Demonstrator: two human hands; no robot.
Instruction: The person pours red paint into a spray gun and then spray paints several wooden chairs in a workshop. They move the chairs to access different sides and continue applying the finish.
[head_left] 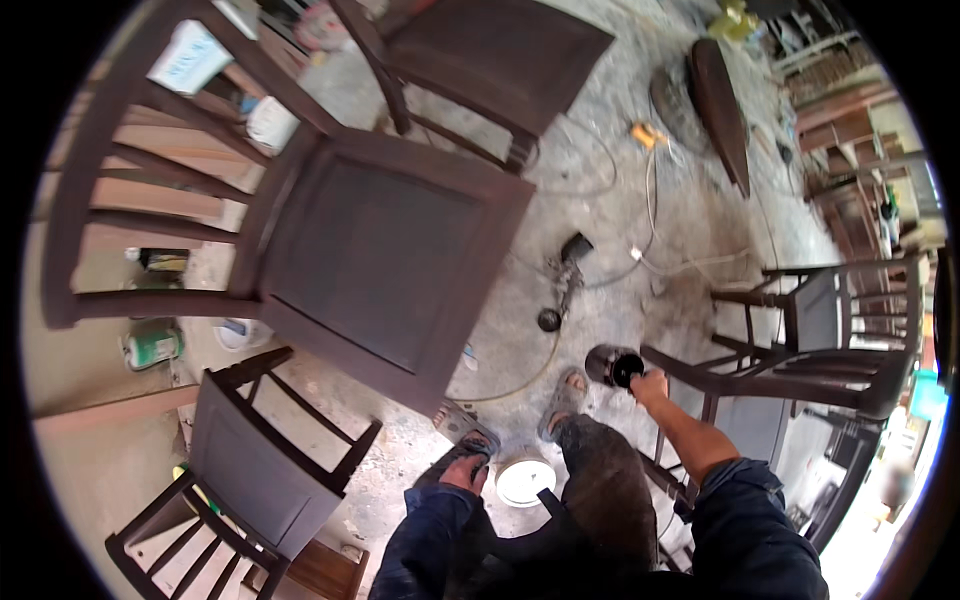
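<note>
I see the right hand (652, 386), the nearer 1, grasping a black round thing (628, 370) at the dark pot (600, 364), just left of it; left hand (464, 474) sits well apart, grip unclear; big chair (380, 250) far left.

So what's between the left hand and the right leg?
A round, pale bucket: the head view shows it between the left hand and right leg.

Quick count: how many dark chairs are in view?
5 that I can make out: the large left chair, the top chair, the lower-left chair, the nearer right chair and the farther right chair. Others may be hidden in the background.
</note>
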